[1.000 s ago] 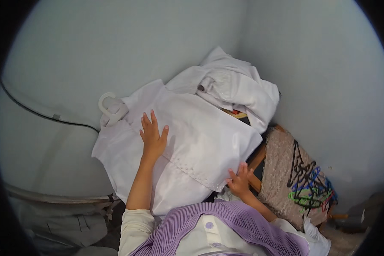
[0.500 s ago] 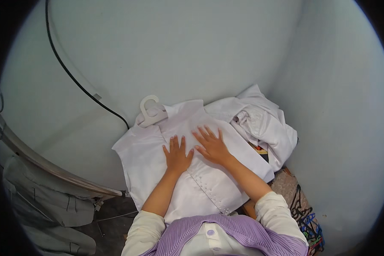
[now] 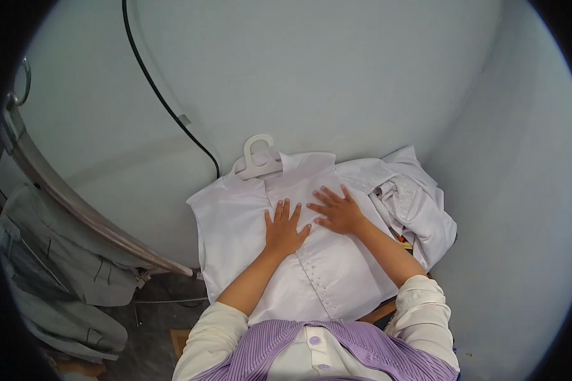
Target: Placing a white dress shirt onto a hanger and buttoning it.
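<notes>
We looked down on a pale grey wall (image 3: 337, 76) that curved behind everything, with a black cable (image 3: 165, 101) running down it toward the clothes. At the left a metal rail (image 3: 76, 209) slanted across, and grey garments (image 3: 51, 267) hung below it.

The white shirt (image 3: 248, 247) lay spread flat in front of us, collar toward the wall, its row of small buttons running down the front panel. We could not tell what surface carried it, since the cloth covered it. Just beside it on the right sat a crumpled heap of white clothes (image 3: 419, 203), touching the shirt's edge.

Our left hand (image 3: 284, 228) rested palm down on the shirt's chest, fingers spread apart and pointing to the collar, gripping nothing. Our right hand (image 3: 337, 209) lay flat just beside it, fingers also apart and angled to the left, pressing the cloth without clasping it.

A white plastic hanger (image 3: 258, 159) stuck out of the shirt's collar against the wall.
</notes>
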Available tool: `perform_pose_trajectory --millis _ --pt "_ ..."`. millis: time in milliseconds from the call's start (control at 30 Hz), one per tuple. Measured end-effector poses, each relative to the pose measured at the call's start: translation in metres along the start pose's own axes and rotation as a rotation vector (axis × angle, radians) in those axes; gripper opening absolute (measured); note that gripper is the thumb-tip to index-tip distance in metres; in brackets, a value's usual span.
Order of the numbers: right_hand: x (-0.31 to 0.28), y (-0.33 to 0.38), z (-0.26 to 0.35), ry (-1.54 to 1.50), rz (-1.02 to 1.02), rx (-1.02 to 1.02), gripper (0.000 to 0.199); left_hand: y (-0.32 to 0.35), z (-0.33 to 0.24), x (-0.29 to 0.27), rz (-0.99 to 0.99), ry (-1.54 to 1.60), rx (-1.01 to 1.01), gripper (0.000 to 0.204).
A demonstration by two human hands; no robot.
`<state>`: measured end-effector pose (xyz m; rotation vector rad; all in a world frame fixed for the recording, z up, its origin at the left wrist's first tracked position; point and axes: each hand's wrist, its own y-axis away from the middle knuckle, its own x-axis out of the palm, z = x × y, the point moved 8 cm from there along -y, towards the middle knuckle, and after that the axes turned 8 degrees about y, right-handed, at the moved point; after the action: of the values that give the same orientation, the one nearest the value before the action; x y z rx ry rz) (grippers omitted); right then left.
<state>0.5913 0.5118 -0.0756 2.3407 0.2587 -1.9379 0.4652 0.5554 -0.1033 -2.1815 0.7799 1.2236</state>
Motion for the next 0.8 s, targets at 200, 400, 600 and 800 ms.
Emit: perform_pose_trajectory --millis 200,400,600,800 --pt "-0.040 0.049 -0.034 -0.303 -0.435 0.732 0.056 0.001 0.003 -0.002 -0.021 0.002 0.008 0.065" --pt "0.004 0.045 0.100 -0.401 -0.046 0.201 0.051 0.027 -0.008 -0.051 -0.317 0.209 0.028 0.045" --pt "0.010 0.037 0.103 -0.275 -0.021 0.160 0.051 0.128 -0.066 -0.053 -0.280 0.166 0.037 0.057" --pt "0.005 0.039 0.103 -0.299 -0.038 0.186 0.048 0.211 -0.078 -0.024 -0.329 -0.030 -0.064 0.047"
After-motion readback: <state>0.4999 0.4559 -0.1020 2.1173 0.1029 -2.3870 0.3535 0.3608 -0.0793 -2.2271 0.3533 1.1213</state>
